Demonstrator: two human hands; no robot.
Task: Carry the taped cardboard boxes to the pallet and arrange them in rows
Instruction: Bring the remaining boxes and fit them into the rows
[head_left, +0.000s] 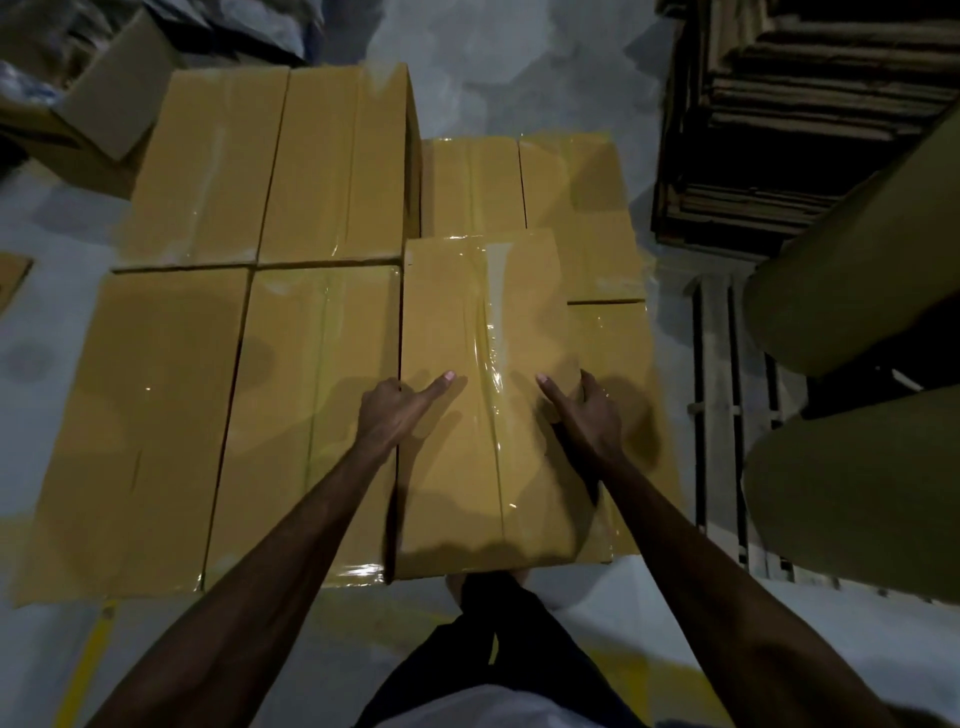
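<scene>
Your left hand (397, 410) and right hand (589, 418) clasp taped cardboard box (467, 312) by sides, thumbs on top. Box at your 12 o'clock, tight against neighbour box (311, 415) at 9 o'clock. Risk: your left fingers pinched in seam; box skews over lower boxes (587, 218).

The boxes (322, 415) are showing yellow-brown under glossy clear tape (491, 338), the floor (52, 332) is looking pale grey with a yellow line (85, 670), and the rolls (852, 493) are appearing olive-tan.
</scene>
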